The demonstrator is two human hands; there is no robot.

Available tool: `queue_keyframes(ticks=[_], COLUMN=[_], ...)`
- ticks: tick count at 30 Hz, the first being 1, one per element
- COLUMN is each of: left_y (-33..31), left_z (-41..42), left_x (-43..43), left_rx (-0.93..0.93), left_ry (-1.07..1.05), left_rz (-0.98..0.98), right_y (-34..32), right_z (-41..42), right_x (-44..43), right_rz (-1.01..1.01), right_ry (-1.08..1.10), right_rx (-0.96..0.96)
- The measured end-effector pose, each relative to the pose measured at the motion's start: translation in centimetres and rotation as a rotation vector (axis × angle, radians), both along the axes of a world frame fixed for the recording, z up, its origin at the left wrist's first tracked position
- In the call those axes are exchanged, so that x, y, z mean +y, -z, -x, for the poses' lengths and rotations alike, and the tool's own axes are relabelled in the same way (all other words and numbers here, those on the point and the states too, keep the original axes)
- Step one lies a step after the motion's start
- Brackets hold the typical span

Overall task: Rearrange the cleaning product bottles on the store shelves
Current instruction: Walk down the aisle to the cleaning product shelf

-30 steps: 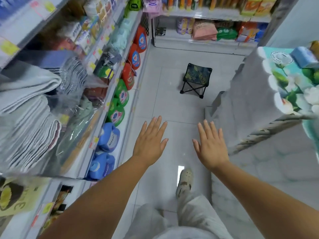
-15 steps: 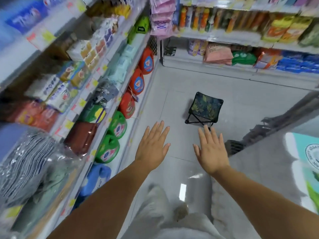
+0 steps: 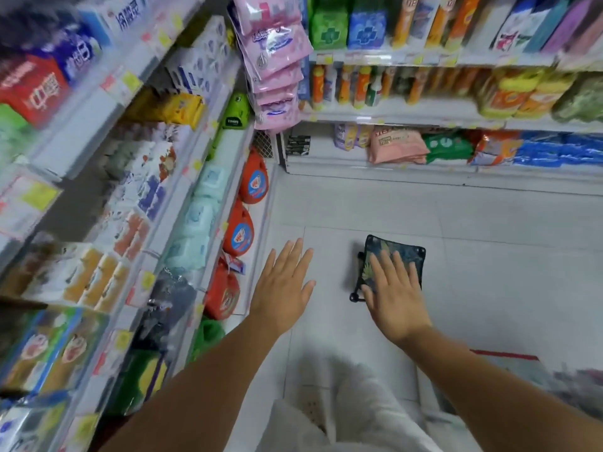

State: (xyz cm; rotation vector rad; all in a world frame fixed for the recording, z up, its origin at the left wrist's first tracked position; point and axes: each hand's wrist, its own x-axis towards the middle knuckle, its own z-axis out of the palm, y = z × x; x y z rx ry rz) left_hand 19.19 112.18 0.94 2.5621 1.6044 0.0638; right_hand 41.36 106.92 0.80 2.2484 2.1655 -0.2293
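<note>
both of the person's hands hang in the air over the pale tiled floor (image 3: 489,256) of a shop aisle, palms down, and neither one holds anything. the left hand (image 3: 282,288) has its fingers (image 3: 287,256) spread wide and straight, pointing up the aisle; the right hand (image 3: 396,298) is likewise flat with its fingers (image 3: 388,269) splayed. seen from above, the right hand overlaps a small folding stool (image 3: 404,252) with a dark leaf-print seat that stands on the floor below it; whether hand and stool touch cannot be told. the cleaning bottles sit on the lowest shelf (image 3: 257,223) at the left: a row of red jugs (image 3: 238,233) with round labels runs along it, and a green jug (image 3: 208,334) follows nearer the person. the closest red jug lies just to the left of the left hand's fingers, apart from them, with the shelf edge between. more orange and white bottles (image 3: 352,83) stand in a row on the far shelf ahead, well away from both hands. pink packets (image 3: 274,60) hang at the corner where the two shelf runs meet. the person's light trousers (image 3: 352,402) show at the bottom of the view.
</note>
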Motion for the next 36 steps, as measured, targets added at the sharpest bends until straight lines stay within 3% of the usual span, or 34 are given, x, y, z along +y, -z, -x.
queue_keyframes(ticks=[22,27,36], left_y=[0.9,0.4,-0.7], left_z=[-13.1,-17.6,-25.9], left_x=[47.8,57.6,67.9], left_rx=[0.008,-0.019,-0.049], left_ry=[0.197,0.308,0.400], left_rz=[-0.008,-0.054,-0.045], right_y=[1.0,0.6,-0.9], right_z=[-12.0,-14.7,-21.9], right_x=[45.4,52.6,60.3], right_rz=[0.053,0.031,0.025], right_ry=[0.150,0.231,0.368], right_rx=[-0.068,-0.084,-0.094])
